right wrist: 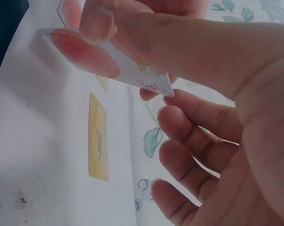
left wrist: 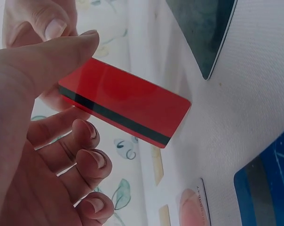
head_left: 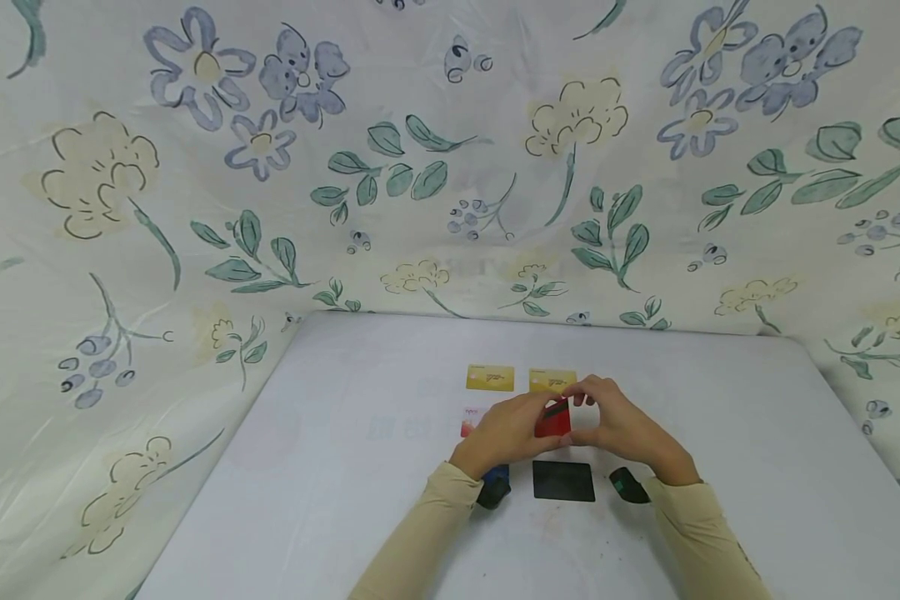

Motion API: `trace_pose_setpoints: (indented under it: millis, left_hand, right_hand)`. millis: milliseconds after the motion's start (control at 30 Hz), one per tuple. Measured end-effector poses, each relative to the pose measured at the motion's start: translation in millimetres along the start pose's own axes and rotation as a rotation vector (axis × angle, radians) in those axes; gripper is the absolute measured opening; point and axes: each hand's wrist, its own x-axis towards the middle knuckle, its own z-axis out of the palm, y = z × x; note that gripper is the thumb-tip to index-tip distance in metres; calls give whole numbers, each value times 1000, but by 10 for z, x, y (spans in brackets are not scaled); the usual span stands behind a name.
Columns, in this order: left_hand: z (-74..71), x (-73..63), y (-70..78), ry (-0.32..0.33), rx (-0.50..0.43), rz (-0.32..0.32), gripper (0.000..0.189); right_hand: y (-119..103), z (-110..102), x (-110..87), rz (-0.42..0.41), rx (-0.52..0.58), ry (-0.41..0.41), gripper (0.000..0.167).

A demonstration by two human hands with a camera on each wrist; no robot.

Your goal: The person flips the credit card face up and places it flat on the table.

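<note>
A bank-style card (head_left: pixel 553 421) is held up between both hands, above the white table. Its red back with a black stripe faces the left wrist view, where the card (left wrist: pixel 128 101) slants downward to the right. On its other side, the card (right wrist: pixel 92 56) is white with a red blot and small lettering. My left hand (head_left: pixel 506 429) pinches one end between thumb and fingers. From the other side my right hand (head_left: pixel 617 423) grips it too, thumb across the white face in the right wrist view. The remaining fingers of both hands are loosely curled, and parts of the card are covered.
Two yellow cards (head_left: pixel 491 377) lie toward the back of the table (head_left: pixel 330 433). A white-and-pink card (head_left: pixel 471 421) is partly behind the left hand. Nearer lie a black card (head_left: pixel 563 481) and a blue card (left wrist: pixel 269 179). A floral cloth (head_left: pixel 450 167) hangs behind.
</note>
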Motion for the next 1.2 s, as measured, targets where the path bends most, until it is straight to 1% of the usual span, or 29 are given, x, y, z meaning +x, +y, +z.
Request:
trace_pose_setpoints:
  millis: [133,433,700,867,967,1100,1200]
  left_hand:
    - [-8,-7,-19,4,-8,6,63]
    - [-36,-24,-55,13,-29,7,62]
    - [-47,-8,-50,17,-34,-2,63]
    - [-68,-17,-29,11,-48,-4,63]
    - [-78,-26,-21,13,-54,5,63]
    - [-81,-32,-21,17,-54,14,64]
    - [-82,-33,-19,19,-59,18,64]
  right_hand:
    - [14,7,5,19,16,-13,67]
    - [69,34,29,61,10,-48,74]
    - [96,72,48,91,19,-62,73]
    - [122,128,66,77,17,-69,72]
    - [143,165,81,57,10,-65,66]
    - [167,215,107,41,31,-71,51]
    - [185,249,121,26,47,-81,43]
